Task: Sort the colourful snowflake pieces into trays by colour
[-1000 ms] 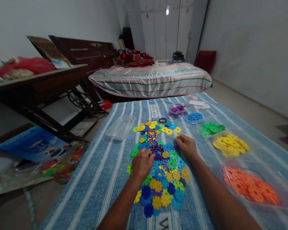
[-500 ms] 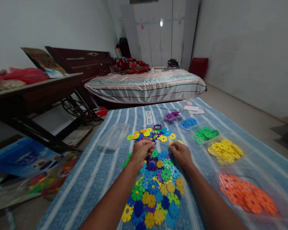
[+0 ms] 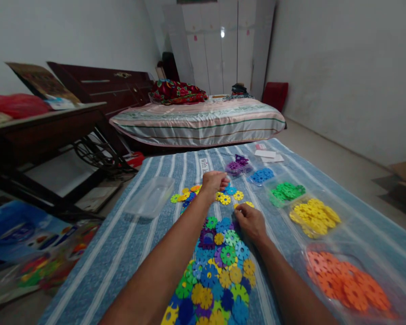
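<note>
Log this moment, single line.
left hand: near purple-piece box, grip unclear | right hand: at mixed pile edge, grip unclear | orange pieces: boxed

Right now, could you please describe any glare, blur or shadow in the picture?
In the head view: dim light overall; a bright glare spot on the wardrobe; bagged pieces at lower left blurred; boxed yellow pieces clearer; a soft shadow beside the clear tray.
</note>
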